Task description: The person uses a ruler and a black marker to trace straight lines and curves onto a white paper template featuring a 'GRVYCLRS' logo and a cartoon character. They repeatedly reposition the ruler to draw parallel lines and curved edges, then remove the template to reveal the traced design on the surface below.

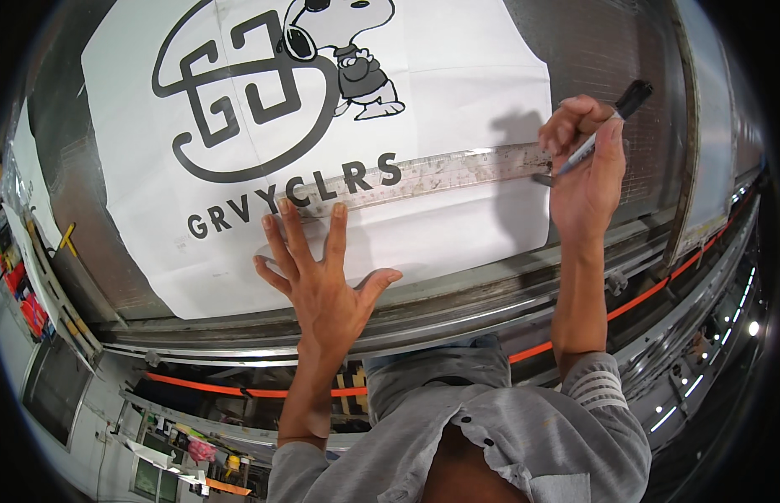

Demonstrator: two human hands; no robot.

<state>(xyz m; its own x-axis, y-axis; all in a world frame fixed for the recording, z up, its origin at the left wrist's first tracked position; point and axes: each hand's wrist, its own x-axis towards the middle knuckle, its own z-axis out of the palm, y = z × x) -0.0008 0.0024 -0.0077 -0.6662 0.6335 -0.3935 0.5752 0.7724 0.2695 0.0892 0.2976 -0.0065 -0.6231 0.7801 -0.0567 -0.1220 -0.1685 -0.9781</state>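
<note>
A large white paper sheet (478,75) lies spread out, printed with a dark looping emblem, a black-and-white cartoon dog and bold dark lettering. Across its lower part runs a long transparent ruler (461,174), tilted slightly up to the right. My left hand (323,289) is spread open, its longer fingertips resting on the ruler's left part and the thumb stretched out over the paper. At the sheet's right edge, by the ruler's right end, my right hand (595,180) is closed around a marker pen (579,156) with a grey-white barrel. Its black end points up and away.
The sheet lies on a dark, worn work table (633,159) with a metal rail (457,323) along the near edge. A pale panel (708,126) stands at the right. Below the rail runs an orange strip (532,350). Assorted items clutter the far left and lower left.
</note>
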